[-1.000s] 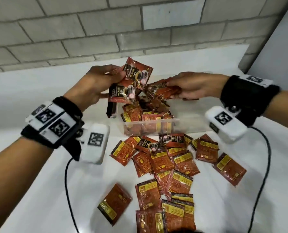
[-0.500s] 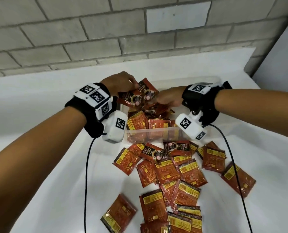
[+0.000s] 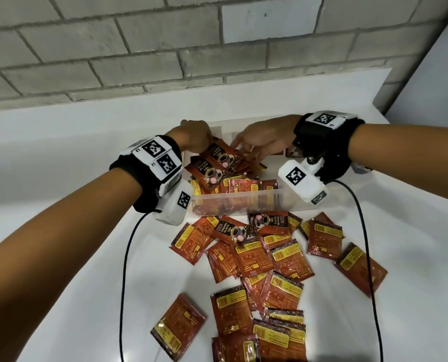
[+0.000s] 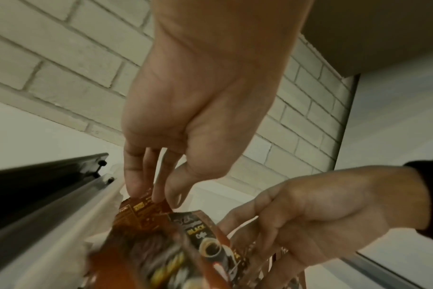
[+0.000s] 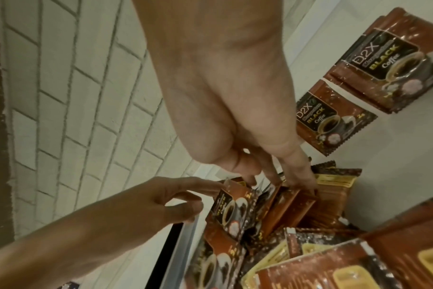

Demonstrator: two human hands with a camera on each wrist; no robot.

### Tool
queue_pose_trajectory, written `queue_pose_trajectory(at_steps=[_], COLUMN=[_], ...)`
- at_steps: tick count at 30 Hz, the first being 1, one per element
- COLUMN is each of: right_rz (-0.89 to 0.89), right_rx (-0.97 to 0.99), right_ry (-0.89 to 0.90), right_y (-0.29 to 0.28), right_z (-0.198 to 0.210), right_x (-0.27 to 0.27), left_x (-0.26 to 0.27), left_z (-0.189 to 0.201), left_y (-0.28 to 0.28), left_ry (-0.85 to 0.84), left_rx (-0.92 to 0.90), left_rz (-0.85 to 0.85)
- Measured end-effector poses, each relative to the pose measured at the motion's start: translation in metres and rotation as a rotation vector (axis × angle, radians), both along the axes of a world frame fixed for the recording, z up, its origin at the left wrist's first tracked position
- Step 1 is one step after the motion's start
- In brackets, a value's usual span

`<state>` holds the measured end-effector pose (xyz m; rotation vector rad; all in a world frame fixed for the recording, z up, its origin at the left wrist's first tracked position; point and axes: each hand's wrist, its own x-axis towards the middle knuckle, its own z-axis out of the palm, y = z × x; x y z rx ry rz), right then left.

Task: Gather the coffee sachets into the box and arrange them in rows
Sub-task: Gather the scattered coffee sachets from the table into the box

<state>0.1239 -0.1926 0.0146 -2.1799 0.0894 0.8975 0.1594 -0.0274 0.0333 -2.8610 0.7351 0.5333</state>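
Head camera looks down; wrist cameras close in, sharing the box (image 3: 243, 191).

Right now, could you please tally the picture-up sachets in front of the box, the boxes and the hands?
Clear box: 1
Picture-up sachets in front of it: 2
Hands: 2, left hand and right hand
Total: 5

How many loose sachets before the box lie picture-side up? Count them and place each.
2. Left sachet and right sachet lie side by side just before the box; more may hide under the pile.
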Motion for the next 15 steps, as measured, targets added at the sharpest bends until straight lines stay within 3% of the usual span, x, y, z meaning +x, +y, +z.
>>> queue_pose_trajectory(at_steps=[4, 9, 12, 15], right_rz=[-0.079, -0.115, -0.027, 0.102], right_rx=[0.059, 0.174, 0.138, 0.017], right_ry=[-0.013, -0.237, -0.274, -0.143], right_y=[0.008, -0.028, -0.06, -0.086], right_z=[0.011, 0.065, 0.071, 0.039], right_x=[-0.007, -0.062, -0.125, -0.184], left_x=[-0.016, -0.06, -0.087, -0.11], left_z=[0.027, 0.045, 0.013, -0.037], left_y=[0.011, 0.072, 0.117, 0.129], left_ry=[-0.005, -0.084, -0.002, 0.214], left_rx=[-0.25, -0.494, -0.575, -0.497], left_rz=[0.054, 0.195, 0.415, 0.511])
